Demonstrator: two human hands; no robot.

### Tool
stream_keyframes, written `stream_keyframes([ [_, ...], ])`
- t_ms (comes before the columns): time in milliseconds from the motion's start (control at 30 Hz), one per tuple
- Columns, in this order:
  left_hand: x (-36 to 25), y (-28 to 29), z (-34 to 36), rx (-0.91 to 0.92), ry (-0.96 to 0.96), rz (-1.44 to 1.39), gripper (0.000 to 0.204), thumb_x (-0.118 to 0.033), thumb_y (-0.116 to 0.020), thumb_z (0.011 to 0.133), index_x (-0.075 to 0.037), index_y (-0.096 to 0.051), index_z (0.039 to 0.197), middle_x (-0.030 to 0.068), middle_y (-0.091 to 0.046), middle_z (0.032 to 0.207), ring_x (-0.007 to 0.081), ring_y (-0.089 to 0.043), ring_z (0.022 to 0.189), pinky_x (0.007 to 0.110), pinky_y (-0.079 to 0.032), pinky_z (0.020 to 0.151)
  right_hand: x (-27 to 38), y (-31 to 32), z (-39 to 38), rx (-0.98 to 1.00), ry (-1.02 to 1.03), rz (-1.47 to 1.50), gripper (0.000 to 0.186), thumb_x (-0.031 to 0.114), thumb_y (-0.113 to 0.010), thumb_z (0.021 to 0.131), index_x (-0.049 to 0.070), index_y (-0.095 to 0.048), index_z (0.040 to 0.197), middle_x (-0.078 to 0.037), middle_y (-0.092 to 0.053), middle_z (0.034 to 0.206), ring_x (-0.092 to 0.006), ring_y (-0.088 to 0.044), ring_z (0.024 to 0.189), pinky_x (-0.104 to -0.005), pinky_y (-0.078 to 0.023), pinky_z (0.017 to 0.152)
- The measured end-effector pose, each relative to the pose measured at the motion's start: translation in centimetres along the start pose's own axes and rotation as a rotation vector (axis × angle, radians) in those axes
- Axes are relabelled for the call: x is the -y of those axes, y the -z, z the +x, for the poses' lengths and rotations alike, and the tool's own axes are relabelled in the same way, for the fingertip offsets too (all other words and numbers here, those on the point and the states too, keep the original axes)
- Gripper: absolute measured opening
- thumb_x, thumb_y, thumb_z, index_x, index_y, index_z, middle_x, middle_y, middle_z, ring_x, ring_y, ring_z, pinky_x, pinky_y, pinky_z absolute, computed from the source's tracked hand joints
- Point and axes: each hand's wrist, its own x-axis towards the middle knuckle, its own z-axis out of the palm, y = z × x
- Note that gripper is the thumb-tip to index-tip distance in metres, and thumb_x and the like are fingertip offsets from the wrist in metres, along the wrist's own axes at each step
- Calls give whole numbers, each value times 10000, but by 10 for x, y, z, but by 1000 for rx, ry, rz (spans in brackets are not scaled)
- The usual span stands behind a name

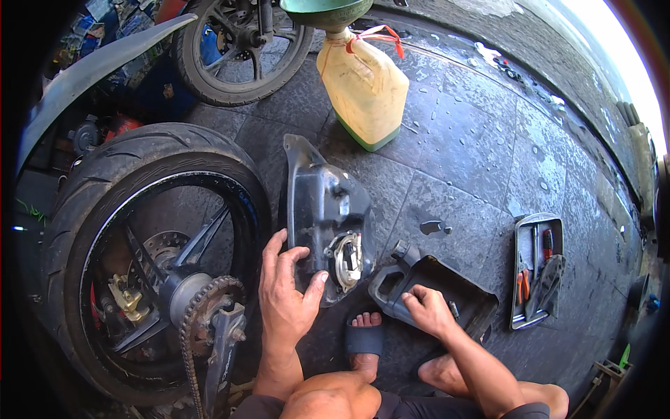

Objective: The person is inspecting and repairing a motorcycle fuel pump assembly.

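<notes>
A black metal fuel tank (315, 195) lies on the floor in front of me, with a round fitting (347, 262) carrying a white and black connector on its near part. My left hand (287, 304) rests on the tank's near left side, fingers spread, thumb beside the fitting. To the right lies a black plastic jug (481, 297) with one side cut away to make a tray. Over its near left edge is my right hand (429, 311), fingers curled closed; whatever they hold, if anything, is hidden. A small metal part (454, 310) lies in the jug beside that hand.
A motorcycle wheel (150, 150) with chain and sprocket stands close on the left. Beyond the tank is a yellowish jug (366, 87) topped by a green funnel (326, 10). A tool tray (518, 279) lies at right; another wheel (241, 94) stands behind. Dark floor tiles have wet spots.
</notes>
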Motion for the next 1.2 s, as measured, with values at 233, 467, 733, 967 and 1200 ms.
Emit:
stream_keyframes([
  [233,-5,1,1,17,2,-16,461,-92,-842,786,-12,-645,1195,230,-500,1487,422,-578,1290,486,-484,1065,103,-33,2,13,117,281,1130,514,-959,694,-39,-435,1528,-82,-587,899,-202,-587,853,-366,-523,787],
  [467,-4,-1,3,22,12,-51,453,-94,-842,786,-9,-647,1185,233,-499,1487,428,-569,1299,496,-478,1071,106,-34,19,-43,132,346,1061,535,-972,660,-79,-537,1409,-80,-616,958,-180,-600,879,-337,-532,803],
  [733,-3,3,1,28,5,-26,455,-115,-846,792,-14,-650,1190,233,-500,1489,431,-570,1302,500,-473,1073,112,11,39,173,170,311,1106,590,-961,630,-136,-546,1355,-220,-667,1109,-283,-673,1035,-375,-547,926],
  [967,-1,1,3,49,-18,-35,449,-110,-852,785,-14,-660,1179,233,-510,1487,425,-574,1303,486,-478,1075,110,46,43,-45,168,213,1077,578,-937,661,-132,-538,1365,-264,-679,1165,-335,-679,1111,-418,-542,965],
  [1200,-1,9,7,43,-20,-20,456,-106,-856,781,-6,-661,1181,243,-517,1490,422,-572,1317,481,-480,1081,-18,65,-4,291,-224,-235,1092,649,-930,549,-135,-618,1242,-289,-708,1150,-377,-698,1126,-411,-541,996],
])
